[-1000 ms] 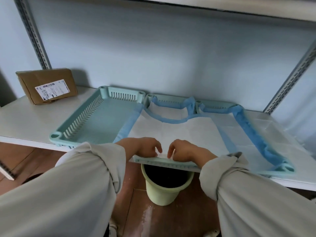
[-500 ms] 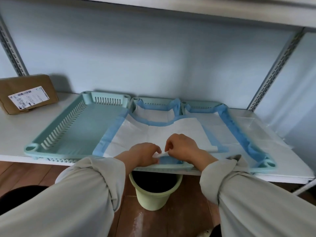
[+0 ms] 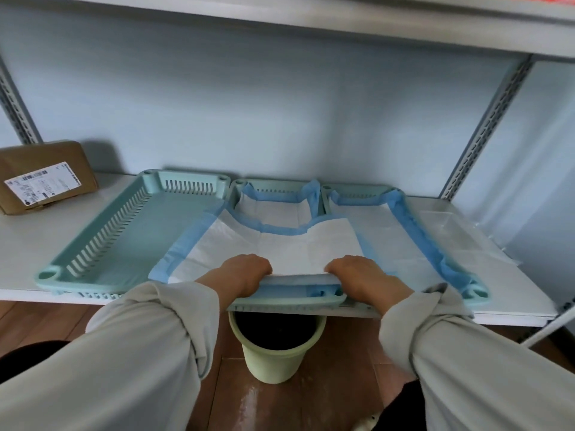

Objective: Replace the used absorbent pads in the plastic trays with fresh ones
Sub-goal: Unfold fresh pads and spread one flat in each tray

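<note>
Closest to you, below the middle tray (image 3: pixel 286 301), there's a pale green bucket (image 3: pixel 273 353) on the floor. It looks parked there so a used pad can drop straight down off the shelf edge, though that's my read.

Up at the middle tray's front rim, both your hands are on the near edge of the white absorbent pad (image 3: pixel 280 247). Your left hand (image 3: pixel 245 275) has its fingers curled over and gripping that edge at the tray's front-left, and your right hand (image 3: pixel 357 275) is doing the same at the front-right. Spreading the grip like that keeps the sheet taut and level, which makes sense whether you're seating it or peeling it out. I can't tell which from here.

The pad itself lies half unfolded over the middle tray, with its blue border spilling left over the wall into the left tray (image 3: pixel 102 244), which is bare plastic with no pad in it. So that one probably still needs a fresh sheet.

Right of the middle tray, the right tray (image 3: pixel 479 292) is lined already, blue edging riding up its walls to catch spills. Just beyond it lies a clear plastic wrapper (image 3: pixel 460 237) flat on the shelf (image 3: pixel 46 231).

Far left of the trays, a brown cardboard parcel (image 3: pixel 43 178) leans near the wall.
</note>
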{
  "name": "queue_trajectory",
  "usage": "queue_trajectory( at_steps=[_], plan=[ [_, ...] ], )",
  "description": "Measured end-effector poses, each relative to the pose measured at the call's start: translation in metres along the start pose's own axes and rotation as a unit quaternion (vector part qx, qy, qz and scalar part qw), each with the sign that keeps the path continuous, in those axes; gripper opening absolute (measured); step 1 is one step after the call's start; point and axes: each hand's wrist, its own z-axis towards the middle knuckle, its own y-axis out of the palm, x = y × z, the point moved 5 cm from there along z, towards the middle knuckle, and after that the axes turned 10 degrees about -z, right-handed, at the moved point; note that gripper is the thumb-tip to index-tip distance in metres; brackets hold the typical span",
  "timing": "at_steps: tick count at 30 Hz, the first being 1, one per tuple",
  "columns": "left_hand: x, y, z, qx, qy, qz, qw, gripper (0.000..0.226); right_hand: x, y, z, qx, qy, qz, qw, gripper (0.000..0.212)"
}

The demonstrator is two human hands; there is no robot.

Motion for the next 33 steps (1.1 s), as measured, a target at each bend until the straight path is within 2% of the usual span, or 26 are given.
queue_trajectory(
  at_steps=[5,8,11,13,17,18,20,23,25,28,30,33],
  plan=[
    [0.002,-0.008,-0.003,0.013,-0.025,0.020,0.999,0.042,0.033,0.007,-0.028,-0.050,0.075,-0.042,0.995,0.030],
    [0.019,-0.002,-0.002,-0.015,-0.004,-0.009,1.000,0.044,0.018,0.002,-0.025,-0.053,0.052,0.013,0.997,0.037],
    [0.031,-0.001,-0.006,-0.026,0.009,0.008,1.000,0.039,0.004,-0.002,-0.021,-0.098,0.028,0.024,0.995,0.037],
    [0.027,-0.009,-0.014,0.006,-0.014,0.030,0.999,0.039,-0.001,-0.011,-0.022,-0.131,0.022,0.035,0.991,0.037],
    [0.011,-0.039,-0.031,0.163,-0.038,0.080,0.983,0.034,-0.020,-0.034,-0.021,-0.148,0.002,0.177,0.973,0.035],
    [0.008,-0.044,-0.033,0.182,-0.052,0.081,0.979,0.031,-0.026,-0.036,-0.021,-0.148,-0.005,0.200,0.969,0.035],
    [-0.001,-0.046,-0.040,0.162,-0.101,0.061,0.980,0.027,-0.044,-0.037,-0.021,-0.162,-0.021,0.225,0.961,0.038],
    [-0.019,-0.026,-0.050,0.052,-0.185,-0.054,0.980,0.040,-0.079,-0.035,-0.023,-0.178,-0.062,0.246,0.951,0.035],
    [-0.030,-0.010,-0.058,0.015,-0.225,-0.099,0.969,0.045,-0.097,-0.035,-0.022,-0.180,-0.082,0.242,0.950,0.034],
    [-0.049,-0.003,-0.060,0.058,-0.236,-0.089,0.966,0.040,-0.115,-0.035,-0.022,-0.201,-0.107,0.265,0.937,0.035],
    [-0.058,-0.005,-0.061,0.091,-0.245,-0.119,0.958,0.037,-0.125,-0.032,-0.023,-0.255,-0.133,0.292,0.912,0.030],
    [-0.068,-0.012,-0.058,0.124,-0.243,-0.166,0.948,0.035,-0.130,-0.029,-0.019,-0.344,-0.149,0.330,0.867,0.042]
  ],
)
